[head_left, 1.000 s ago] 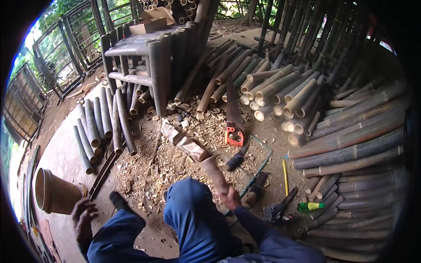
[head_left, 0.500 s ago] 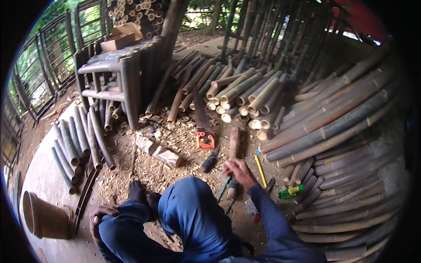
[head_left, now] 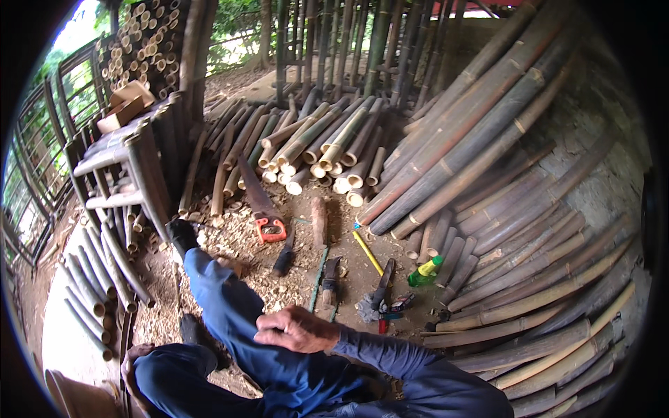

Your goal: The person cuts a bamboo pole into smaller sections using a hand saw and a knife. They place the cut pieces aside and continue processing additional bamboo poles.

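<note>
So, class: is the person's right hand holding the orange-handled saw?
No. The right hand rests empty on the blue-trousered knee, while the saw lies apart on the ground.

Blue trousers [head_left: 230, 306], orange-handled saw [head_left: 268, 226], green bottle [head_left: 424, 273], yellow cap.

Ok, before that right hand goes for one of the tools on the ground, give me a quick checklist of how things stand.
1. Right hand free: ok, it rests on the blue-trousered thigh holding nothing.
2. Left hand located: cannot tell, it is not in view.
3. Hand saw with the orange handle reachable: ok, it lies on the wood chips beyond the outstretched leg, nothing on top of it.
4. Dark-handled tool clear to grasp: ok, it lies in the open beside the green bottle.
5. Yellow-handled tool unobstructed: ok, it lies alone on bare ground.
6. Stacked bamboo poles stable: cannot tell, they lean over the tools.
</note>
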Tool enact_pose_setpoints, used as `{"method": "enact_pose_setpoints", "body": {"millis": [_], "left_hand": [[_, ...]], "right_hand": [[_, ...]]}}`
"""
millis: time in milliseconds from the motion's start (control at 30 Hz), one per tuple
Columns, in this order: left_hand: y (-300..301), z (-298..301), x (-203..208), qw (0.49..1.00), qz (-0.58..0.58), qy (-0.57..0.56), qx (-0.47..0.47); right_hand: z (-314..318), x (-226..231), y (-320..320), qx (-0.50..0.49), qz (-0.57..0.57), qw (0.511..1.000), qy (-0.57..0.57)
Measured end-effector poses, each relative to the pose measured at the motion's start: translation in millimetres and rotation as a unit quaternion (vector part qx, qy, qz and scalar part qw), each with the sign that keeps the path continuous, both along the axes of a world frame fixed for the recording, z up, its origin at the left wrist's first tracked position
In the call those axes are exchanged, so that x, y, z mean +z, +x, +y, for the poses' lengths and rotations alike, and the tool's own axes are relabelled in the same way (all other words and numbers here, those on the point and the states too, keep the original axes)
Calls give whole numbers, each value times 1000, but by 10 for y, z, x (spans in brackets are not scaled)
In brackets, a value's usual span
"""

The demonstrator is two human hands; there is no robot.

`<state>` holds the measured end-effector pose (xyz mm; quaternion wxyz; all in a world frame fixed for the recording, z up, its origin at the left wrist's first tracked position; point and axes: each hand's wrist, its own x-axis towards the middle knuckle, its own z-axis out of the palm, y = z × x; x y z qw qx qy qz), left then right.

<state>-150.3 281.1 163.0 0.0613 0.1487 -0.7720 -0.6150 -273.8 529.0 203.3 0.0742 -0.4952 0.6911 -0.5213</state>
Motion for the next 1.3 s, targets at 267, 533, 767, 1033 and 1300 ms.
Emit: {"method": "enact_pose_setpoints", "body": {"millis": [267, 533, 767, 1033, 1300], "left_hand": [[-265, 200, -33, 999, -25, 0, -38], [-415, 217, -115, 996, -61, -3, -62], [-618, 97, -188, 994, -92, -7, -56], [-625, -701, -454, 990, -138, 0, 25], [-566, -1335, -954, 982, -173, 62, 45]], "right_hand": [[357, 57, 223, 135, -78, 983, 94], [1028, -584, -335, -186, -259, 948, -23], [1766, -1939, 217, -97, -59, 891, 440], [1614, -2920, 740, 26, -179, 869, 460], [589, -2226, 298, -95, -149, 848, 500]]}}
